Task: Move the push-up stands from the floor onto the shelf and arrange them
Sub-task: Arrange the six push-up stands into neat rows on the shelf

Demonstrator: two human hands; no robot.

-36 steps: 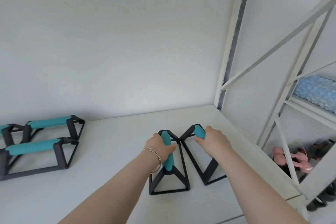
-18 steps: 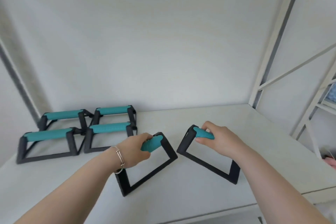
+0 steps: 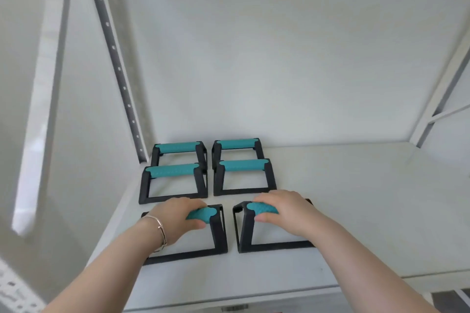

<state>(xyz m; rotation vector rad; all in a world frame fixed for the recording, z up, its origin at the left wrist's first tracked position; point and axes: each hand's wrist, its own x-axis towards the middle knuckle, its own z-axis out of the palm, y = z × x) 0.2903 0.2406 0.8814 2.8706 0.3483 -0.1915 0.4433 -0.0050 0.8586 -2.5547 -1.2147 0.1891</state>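
Note:
Several black push-up stands with teal grips stand on the white shelf [image 3: 368, 211]. A tidy block of them [image 3: 208, 168] sits at the back left, two rows deep. In front of that block my left hand [image 3: 178, 218] is shut on the teal grip of one stand [image 3: 218, 231], and my right hand [image 3: 282, 211] is shut on the grip of another stand [image 3: 244, 229]. Both held stands rest flat on the shelf, side by side with a narrow gap, their grips parallel to the others. My hands hide most of each grip.
A perforated grey upright [image 3: 114, 58] rises at the shelf's back left corner, and a white post with a diagonal brace [image 3: 442, 99] at the back right. The shelf's front edge [image 3: 254, 297] runs below my forearms. A white wall closes the back.
Both hands slid their stands leftward and turned them from angled to straight, lining them up in front of the block. The view swung left with them.

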